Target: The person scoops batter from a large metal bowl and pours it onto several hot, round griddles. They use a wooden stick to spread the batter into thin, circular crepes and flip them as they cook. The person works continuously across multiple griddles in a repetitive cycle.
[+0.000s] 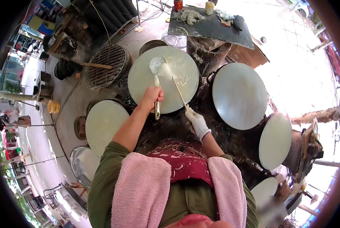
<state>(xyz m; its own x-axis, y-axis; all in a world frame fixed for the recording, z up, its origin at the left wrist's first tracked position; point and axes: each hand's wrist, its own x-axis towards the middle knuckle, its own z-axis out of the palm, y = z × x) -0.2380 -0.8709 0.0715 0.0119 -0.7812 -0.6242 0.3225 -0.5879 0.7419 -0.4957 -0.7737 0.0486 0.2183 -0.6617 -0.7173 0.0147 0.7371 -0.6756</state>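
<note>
My bare left hand [153,97] is closed around the handle of a ladle [157,64], whose round bowl is over the large round griddle [138,82] before me. In my gloved right hand [197,121] is a long thin spreading blade [176,85], its far end across the griddle's surface. Pale batter [184,71] coats the griddle, thicker and rougher on its right side. The white glove has batter stuck about the fingers. The fingertips of my right hand are partly hidden.
More round griddles stand at left [105,125], right [240,95] and far right [275,141]. A basin of pale batter [87,164] is at lower left. A slatted round rack [105,67] holds a wooden stick [97,65]. Beyond is a dark board [215,31] with batter scraps [188,16].
</note>
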